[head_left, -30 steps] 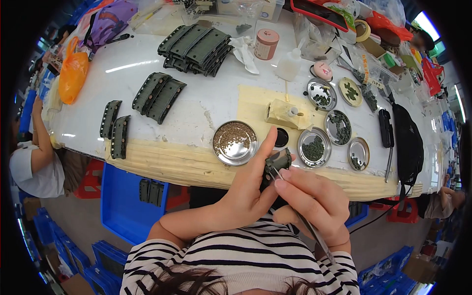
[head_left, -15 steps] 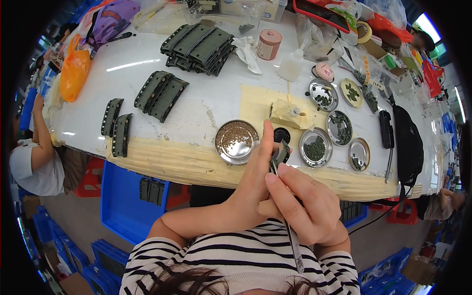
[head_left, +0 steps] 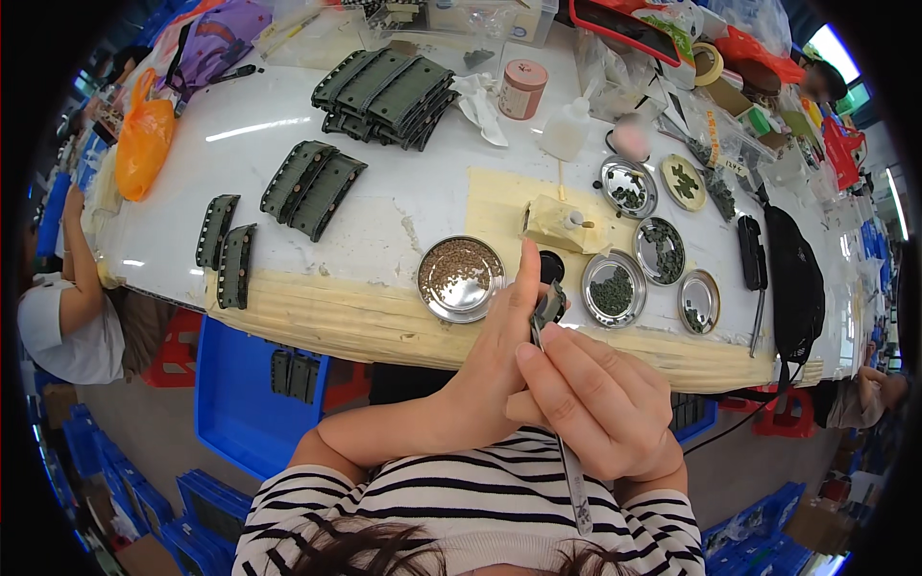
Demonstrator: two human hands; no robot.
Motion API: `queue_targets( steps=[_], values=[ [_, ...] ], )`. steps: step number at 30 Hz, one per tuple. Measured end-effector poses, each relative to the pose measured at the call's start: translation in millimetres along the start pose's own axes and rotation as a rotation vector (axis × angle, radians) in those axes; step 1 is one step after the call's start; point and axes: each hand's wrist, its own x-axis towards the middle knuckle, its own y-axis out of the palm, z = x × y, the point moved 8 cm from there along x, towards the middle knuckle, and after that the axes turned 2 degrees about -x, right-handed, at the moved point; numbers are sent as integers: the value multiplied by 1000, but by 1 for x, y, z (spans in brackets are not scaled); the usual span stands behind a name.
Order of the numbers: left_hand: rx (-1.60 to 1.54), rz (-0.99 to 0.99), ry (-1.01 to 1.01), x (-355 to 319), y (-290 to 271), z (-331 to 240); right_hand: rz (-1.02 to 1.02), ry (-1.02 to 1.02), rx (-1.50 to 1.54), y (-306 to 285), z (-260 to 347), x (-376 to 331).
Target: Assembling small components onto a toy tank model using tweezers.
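Just beyond my chest, my left hand (head_left: 495, 350) is raised edge-on, one finger pointing away, with a small dark green curved piece (head_left: 550, 303) gripped beside it. The far side of that grip is hidden. My right hand (head_left: 610, 403) pinches long metal tweezers (head_left: 576, 485), whose tip meets the green piece. Past my hands are a steel dish of small brown bits (head_left: 468, 309) and a steel dish of dark green bits (head_left: 589, 300). A yellow tape-covered block (head_left: 555, 228) with a small peg stands behind.
Green ribbed panels lie stacked (head_left: 384, 91) at the back, with a pair (head_left: 312, 189) and two narrow strips (head_left: 226, 245) at left. More dishes (head_left: 663, 273), a white squeeze bottle (head_left: 567, 134) and a pink jar (head_left: 524, 89) stand right. A blue tray (head_left: 240, 413) sits below the table edge.
Both hands stay together over the same piece. The right fingers and the tweezers have shifted very slightly; the view has moved a little.
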Motion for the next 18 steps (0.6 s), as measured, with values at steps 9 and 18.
queue_targets(
  steps=[9,18],
  values=[
    [-571,96,-108,10,-18,-1,-367,316,396,-35,-35,-28],
    [-631,156,-95,5,-24,11,-342,559,354,-14,-67,-42]
  ],
)
